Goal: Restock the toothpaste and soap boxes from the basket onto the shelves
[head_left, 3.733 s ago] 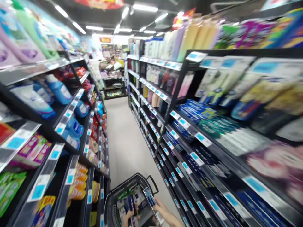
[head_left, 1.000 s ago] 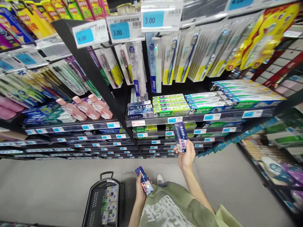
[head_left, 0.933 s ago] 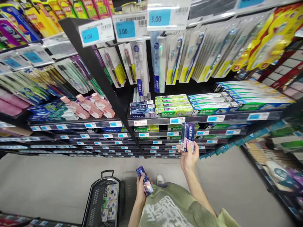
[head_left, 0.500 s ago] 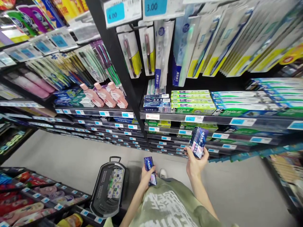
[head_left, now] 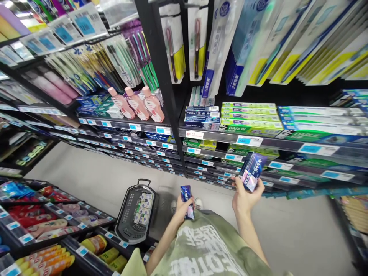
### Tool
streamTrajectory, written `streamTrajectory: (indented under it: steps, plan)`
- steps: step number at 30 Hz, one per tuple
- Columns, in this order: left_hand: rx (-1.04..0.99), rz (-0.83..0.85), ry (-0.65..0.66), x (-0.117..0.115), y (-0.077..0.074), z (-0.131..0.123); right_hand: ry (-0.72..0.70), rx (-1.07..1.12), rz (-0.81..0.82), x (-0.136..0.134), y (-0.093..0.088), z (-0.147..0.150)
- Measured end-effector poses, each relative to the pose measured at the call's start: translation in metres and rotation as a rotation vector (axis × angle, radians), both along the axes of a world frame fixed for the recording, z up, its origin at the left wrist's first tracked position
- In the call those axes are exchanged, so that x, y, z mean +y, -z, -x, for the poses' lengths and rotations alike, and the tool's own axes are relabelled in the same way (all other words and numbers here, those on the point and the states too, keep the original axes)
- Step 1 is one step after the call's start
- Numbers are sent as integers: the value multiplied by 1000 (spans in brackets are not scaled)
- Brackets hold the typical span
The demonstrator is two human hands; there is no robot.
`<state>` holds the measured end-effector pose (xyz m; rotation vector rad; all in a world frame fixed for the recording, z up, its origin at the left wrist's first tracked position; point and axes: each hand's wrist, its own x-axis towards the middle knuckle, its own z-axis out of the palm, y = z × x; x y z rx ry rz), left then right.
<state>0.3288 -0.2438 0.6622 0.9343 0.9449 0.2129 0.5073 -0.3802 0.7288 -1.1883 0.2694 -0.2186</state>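
Observation:
My left hand (head_left: 183, 209), low near my waist, grips a dark blue toothpaste box (head_left: 186, 194) with pale lettering and a pinkish lower end. Out to the right and higher, my right hand (head_left: 247, 197) is closed around the lower end of a similar toothpaste box (head_left: 253, 170), held tilted in front of the lower shelves. On the floor left of my left hand stands a black shopping basket (head_left: 120, 226) with its handle up. Several small white and green packs (head_left: 144, 205) lie inside it.
Ahead is a shelf rack with green DARLIE toothpaste boxes (head_left: 250, 126), dark blue boxes (head_left: 202, 124), hanging toothbrushes (head_left: 175, 50) and pink bottles (head_left: 138, 105). Another shelf (head_left: 69, 245) with red and yellow goods stands at the lower left. A dark upright post (head_left: 161, 61) divides the rack.
The view has shifted, so the rack looks nearer and further right, and more of the lower-left shelf shows. Both hands keep hold of their toothpaste boxes.

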Motion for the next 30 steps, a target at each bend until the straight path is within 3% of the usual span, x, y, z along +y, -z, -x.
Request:
streamTrajectory:
  steps: [7, 11, 14, 18, 22, 27, 30]
  plan:
    - [-1, -16, 17, 5, 9, 1, -25, 18, -5, 5, -6, 4]
    - [-6, 3, 16, 6, 13, 7, -142, 28, -79, 2, -11, 4]
    - [-18, 75, -24, 7, 2, 7, -312, -7, -166, -4, -16, 5]
    - [-261, 166, 61, 13, -26, -3, -555, 5, -267, -11, -23, 6]
    - [-433, 318, 138, 22, -42, -11, -693, 105, -528, -11, -23, 9]
    - [-514, 426, 176, 25, -39, -13, -792, 65, -1019, -3, -8, 9]
    - [-489, 441, 148, 20, -35, -13, -842, 38, -1135, 0, 1, 7]
